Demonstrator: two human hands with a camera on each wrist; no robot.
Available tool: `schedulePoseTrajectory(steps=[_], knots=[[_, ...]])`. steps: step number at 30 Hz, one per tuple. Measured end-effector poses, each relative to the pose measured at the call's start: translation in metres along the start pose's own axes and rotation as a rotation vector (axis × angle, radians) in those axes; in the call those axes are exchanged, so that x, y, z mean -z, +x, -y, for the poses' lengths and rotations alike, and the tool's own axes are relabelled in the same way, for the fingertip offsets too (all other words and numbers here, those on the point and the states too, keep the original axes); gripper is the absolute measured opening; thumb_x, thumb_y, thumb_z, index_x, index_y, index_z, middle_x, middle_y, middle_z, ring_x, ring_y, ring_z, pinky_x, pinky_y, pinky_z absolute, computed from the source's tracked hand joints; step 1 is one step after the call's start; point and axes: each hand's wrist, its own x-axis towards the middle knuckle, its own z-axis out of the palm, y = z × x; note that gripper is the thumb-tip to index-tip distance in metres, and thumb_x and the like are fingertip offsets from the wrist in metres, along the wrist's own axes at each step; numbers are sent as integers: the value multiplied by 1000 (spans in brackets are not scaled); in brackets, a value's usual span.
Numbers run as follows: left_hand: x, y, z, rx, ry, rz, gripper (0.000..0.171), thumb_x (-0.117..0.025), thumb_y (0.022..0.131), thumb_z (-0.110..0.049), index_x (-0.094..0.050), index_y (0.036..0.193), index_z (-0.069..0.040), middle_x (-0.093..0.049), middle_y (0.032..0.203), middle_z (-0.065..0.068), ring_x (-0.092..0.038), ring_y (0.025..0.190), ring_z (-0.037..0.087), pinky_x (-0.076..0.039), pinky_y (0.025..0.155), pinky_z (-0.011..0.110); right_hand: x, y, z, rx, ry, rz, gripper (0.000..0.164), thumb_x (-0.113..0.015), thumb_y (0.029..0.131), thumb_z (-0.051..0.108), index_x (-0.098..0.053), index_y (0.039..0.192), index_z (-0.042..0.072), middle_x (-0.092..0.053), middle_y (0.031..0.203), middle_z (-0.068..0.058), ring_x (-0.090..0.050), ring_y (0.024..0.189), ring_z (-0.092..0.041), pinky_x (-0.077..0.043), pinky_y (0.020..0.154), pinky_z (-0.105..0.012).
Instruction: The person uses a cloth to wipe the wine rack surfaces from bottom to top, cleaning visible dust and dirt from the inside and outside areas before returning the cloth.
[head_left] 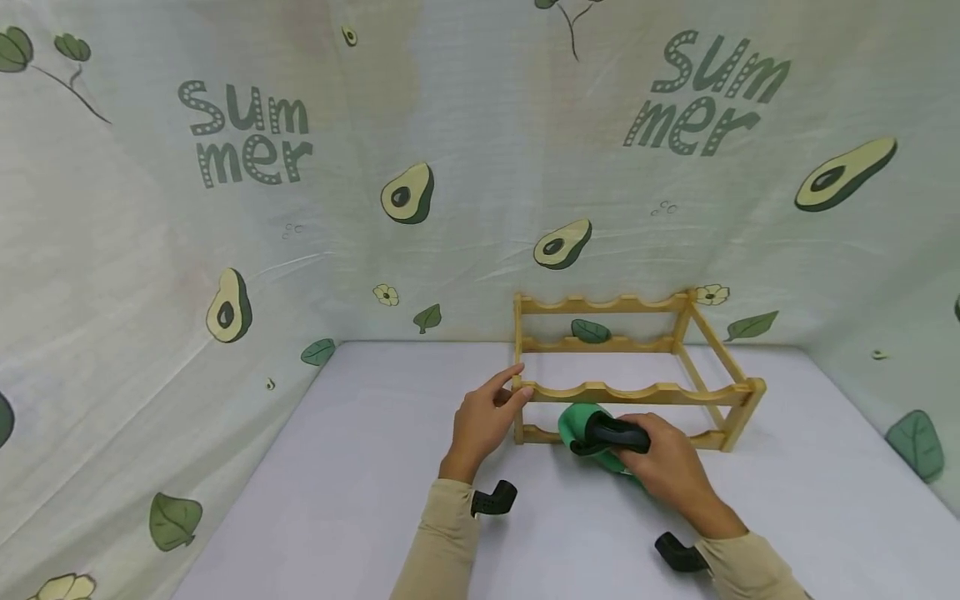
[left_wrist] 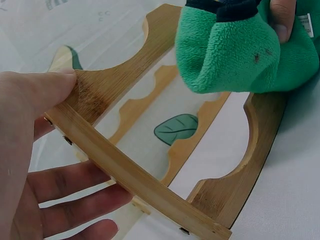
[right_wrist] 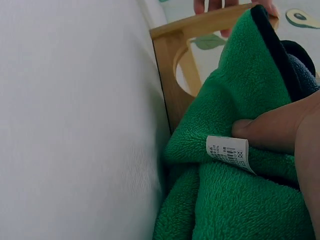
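Note:
A wooden rack [head_left: 660,395] with scalloped rails stands at the back of the white table. My left hand [head_left: 480,427] holds its front left corner; in the left wrist view the thumb [left_wrist: 55,89] lies on the scalloped rail's end, with the other fingers behind the upright [left_wrist: 125,167]. In my right hand [head_left: 663,462] is a bunched green cloth [head_left: 573,421] with dark edging, gripped against the rack's front. A white printed label [right_wrist: 229,150] hangs from the cloth near the right thumb [right_wrist: 272,127]. The folds hide most of the right fingers.
The white table [head_left: 360,467] runs around the rack. Behind and beside it hangs a pale sheet [head_left: 465,125] printed with avocados, leaves and lettering; the rack's rear rails stand close to it. A black wrist mount [head_left: 495,498] sits on the left sleeve, another [head_left: 678,552] on the right.

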Motion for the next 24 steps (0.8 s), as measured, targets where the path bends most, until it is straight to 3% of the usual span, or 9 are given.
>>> schedulePoseTrajectory(steps=[8, 17, 24], knots=[[2, -1, 2, 6, 6, -7, 54, -58, 92, -66, -59, 139, -40, -73, 94, -9, -64, 78, 7, -49, 66, 34, 12, -3, -10, 30, -66, -57, 44, -86, 72, 6, -70, 112, 2, -69, 104, -14, -66, 95, -35, -50, 81, -55], [0, -1, 0, 0, -8, 0, 51, -58, 93, -65, -58, 139, -42, -73, 94, -9, -63, 77, 7, -49, 66, 35, 26, -3, -16, -21, -84, 39, 44, -84, 77, 11, -67, 117, 1, -68, 109, -17, -64, 101, -37, -50, 83, -56], [1, 0, 1, -2, 0, -3, 54, -57, 93, -65, -59, 140, -38, -72, 93, -10, -62, 75, 7, -47, 64, 34, 39, 2, -16, 14, -111, 92, 41, -84, 76, 9, -70, 114, 4, -69, 105, -13, -65, 97, -36, -50, 82, -56]])
